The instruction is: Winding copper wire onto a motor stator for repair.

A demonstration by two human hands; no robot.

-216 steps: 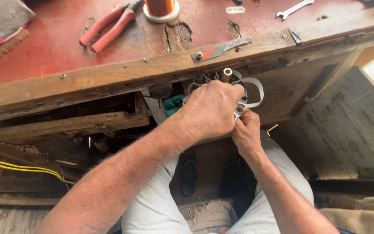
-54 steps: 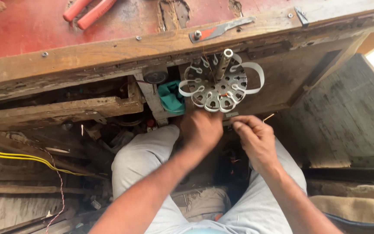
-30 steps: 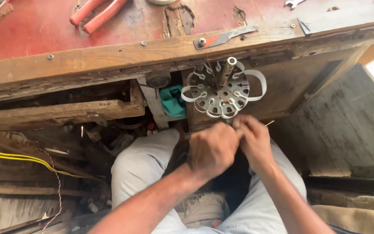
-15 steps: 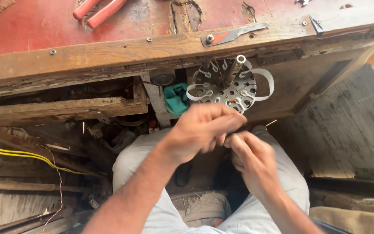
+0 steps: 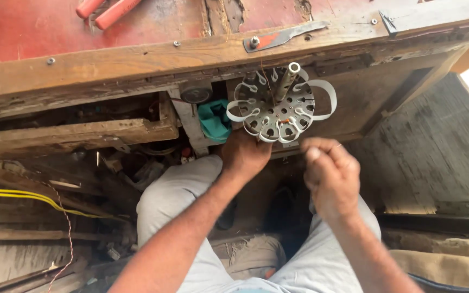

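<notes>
A round metal stator core (image 5: 276, 107) with white slot liners and a steel shaft sticks out from under the edge of a worn wooden bench (image 5: 137, 59). My left hand (image 5: 243, 155) reaches up beneath the core and touches its lower left side; its fingers are hidden behind it. My right hand (image 5: 329, 173) hovers just below and right of the core, fingers pinched together, apparently on a thin wire that is too fine to make out. White insulating strips loop out on both sides of the core.
Red-handled pliers (image 5: 107, 10) lie on the red bench top at the back. A metal latch (image 5: 283, 37) is screwed to the bench edge. A teal cloth (image 5: 214, 119) hangs left of the core. Yellow wires (image 5: 28, 198) run at the left. My knees are below.
My left hand has moved up from in front of my lap to the underside of the core. My right hand has drawn away to the right and lifted, fingers pinched.
</notes>
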